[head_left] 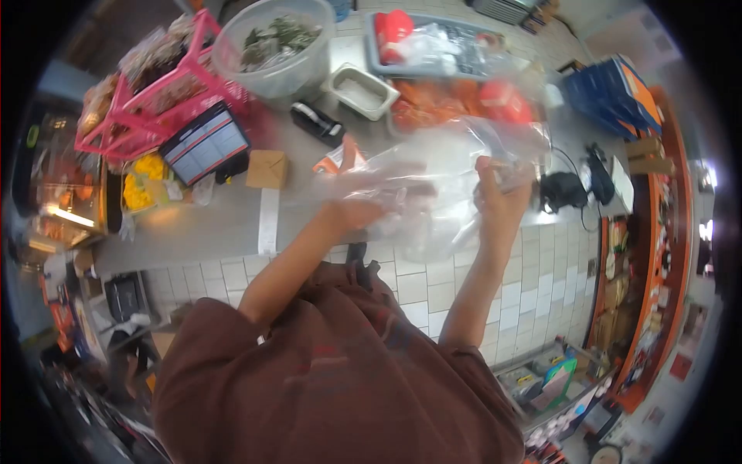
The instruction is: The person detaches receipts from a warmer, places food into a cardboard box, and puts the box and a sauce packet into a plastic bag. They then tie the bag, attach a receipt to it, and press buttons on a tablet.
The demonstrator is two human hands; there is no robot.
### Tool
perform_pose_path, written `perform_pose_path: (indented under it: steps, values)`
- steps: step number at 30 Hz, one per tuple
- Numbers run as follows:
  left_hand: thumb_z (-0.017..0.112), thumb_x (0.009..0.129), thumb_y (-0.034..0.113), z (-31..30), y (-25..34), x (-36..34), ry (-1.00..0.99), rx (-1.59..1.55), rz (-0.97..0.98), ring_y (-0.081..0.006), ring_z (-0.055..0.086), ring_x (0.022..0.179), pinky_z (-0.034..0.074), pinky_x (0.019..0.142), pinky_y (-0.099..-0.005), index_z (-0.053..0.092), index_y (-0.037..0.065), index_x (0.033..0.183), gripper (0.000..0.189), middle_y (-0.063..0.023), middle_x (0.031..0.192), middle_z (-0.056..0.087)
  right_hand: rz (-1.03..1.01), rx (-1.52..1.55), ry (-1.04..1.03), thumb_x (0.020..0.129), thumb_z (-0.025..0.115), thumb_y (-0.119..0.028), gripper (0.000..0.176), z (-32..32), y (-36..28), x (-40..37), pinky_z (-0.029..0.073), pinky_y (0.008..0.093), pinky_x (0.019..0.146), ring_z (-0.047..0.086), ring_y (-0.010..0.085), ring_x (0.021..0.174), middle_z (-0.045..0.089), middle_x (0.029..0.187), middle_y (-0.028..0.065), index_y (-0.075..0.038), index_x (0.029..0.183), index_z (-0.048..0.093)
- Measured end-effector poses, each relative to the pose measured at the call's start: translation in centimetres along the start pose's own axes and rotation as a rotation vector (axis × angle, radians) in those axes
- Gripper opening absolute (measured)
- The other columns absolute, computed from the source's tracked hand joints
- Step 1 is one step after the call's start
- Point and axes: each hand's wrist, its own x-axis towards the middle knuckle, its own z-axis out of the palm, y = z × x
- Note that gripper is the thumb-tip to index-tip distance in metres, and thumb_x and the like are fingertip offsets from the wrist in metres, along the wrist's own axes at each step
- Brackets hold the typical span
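Brown shirt (332,379) fills the near side. Beyond it, a clear bag (444,182) hangs between both hands, over the counter's (185,232) near edge. It lies mostly right of the left hand (362,210), whose blurred fingers are spread against it, inside or outside I cannot tell, and mostly left of the right hand (502,199), which pinches it between thumb and fingers. Farther left sit a paper box (267,169) and tablet (205,145); far, a steel pan (360,91).

In the upper left of the frame, a pink crate (174,116) stands beside a clear tub (270,87) holding leafy greens (280,42); below them sit a lit screen (205,147) and a brown box (267,170). Orange shelving (682,224) stands at right.
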Motion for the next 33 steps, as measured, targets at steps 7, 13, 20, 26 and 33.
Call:
perform_pose_path:
  steps: [7,13,20,26,33]
  values:
    - [0.027,0.088,0.082,-2.4,-8.2,-14.0,0.394,0.006,0.592,-0.0405,0.044,0.135,0.039,0.11,-0.0476,0.022,-0.007,0.151,0.11,-0.0268,0.15,0.037,0.144,0.109,-0.301,0.095,0.066,-0.014,0.025,10.1,1.4,-1.3,0.031,0.0212,0.038,0.043,0.0045,0.046,0.069,0.087,0.0106,-0.006,0.105,0.044]
    - [0.068,0.091,0.035,-1.9,-8.6,-22.5,0.568,0.154,0.561,-0.0341,0.041,0.138,0.033,0.114,-0.0484,0.027,-0.003,0.15,0.081,-0.0215,0.148,0.041,0.115,0.129,-0.543,0.097,0.063,-0.012,0.017,19.7,3.0,-5.3,0.034,0.0201,0.04,0.046,0.0041,0.048,0.069,0.087,0.0098,-0.008,0.1,0.046]
    - [0.065,0.096,0.022,-1.8,-6.3,-30.5,0.905,0.092,1.023,-0.0213,0.061,0.11,0.045,0.097,-0.0356,0.061,0.001,0.121,0.033,-0.0111,0.115,0.065,-0.004,-0.022,-0.681,0.094,0.068,-0.018,0.026,27.6,3.6,-13.5,0.036,0.0184,0.044,0.048,0.0026,0.054,0.071,0.089,0.0054,-0.006,0.114,0.055]
    - [0.062,0.097,0.013,-3.6,-5.9,-42.2,0.918,0.229,0.984,-0.0124,0.062,0.088,0.05,0.08,-0.0282,0.063,-0.001,0.112,0.021,-0.0057,0.099,0.066,0.034,0.168,-0.671,0.094,0.068,-0.015,0.02,32.6,4.8,-18.4,0.034,0.017,0.043,0.05,0.0023,0.053,0.071,0.087,0.0074,-0.007,0.106,0.055]
    - [0.065,0.097,0.021,-7.1,-6.2,-48.1,0.922,0.142,0.785,-0.0122,0.061,0.078,0.049,0.076,-0.027,0.068,0.001,0.096,0.02,-0.0054,0.09,0.067,0.064,0.1,-0.673,0.094,0.067,-0.015,0.019,35.0,5.6,-23.4,0.027,0.0177,0.036,0.042,0.0018,0.044,0.07,0.085,0.0081,-0.008,0.107,0.055]
